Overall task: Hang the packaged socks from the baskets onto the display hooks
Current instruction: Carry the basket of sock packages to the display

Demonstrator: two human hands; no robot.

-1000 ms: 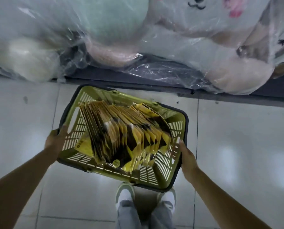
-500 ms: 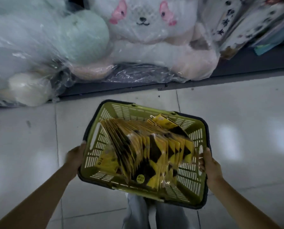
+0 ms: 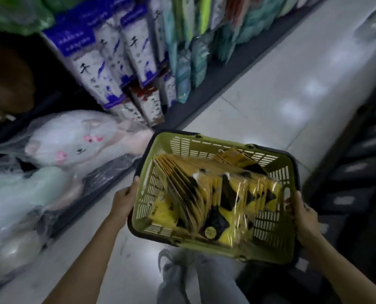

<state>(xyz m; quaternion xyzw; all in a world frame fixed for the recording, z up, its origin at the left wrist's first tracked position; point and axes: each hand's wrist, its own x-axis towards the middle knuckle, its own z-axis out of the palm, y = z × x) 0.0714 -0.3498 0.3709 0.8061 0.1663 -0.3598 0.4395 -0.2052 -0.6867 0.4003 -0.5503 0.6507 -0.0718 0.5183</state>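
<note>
A green plastic basket (image 3: pixel 204 145) with a dark rim is held up in front of me, above the floor. Inside stands a fanned row of several yellow-and-black packaged socks (image 3: pixel 217 194) in clear wrap. My left hand (image 3: pixel 123 200) grips the basket's left rim and my right hand (image 3: pixel 303 216) grips its right rim. No display hooks for the socks can be made out.
Plush toys in plastic bags (image 3: pixel 73 145) lie on the low shelf at left. Hanging packaged goods (image 3: pixel 125 62) fill the shelving beyond them. A pale tiled aisle (image 3: pixel 281 95) runs ahead to the right. Dark shelving (image 3: pixel 362 172) stands at right. My legs and shoes (image 3: pixel 182 273) are below the basket.
The basket has been lifted higher and swung to the right, both hands still on its rims. My view has turned from the plush toys toward the aisle and hanging goods.
</note>
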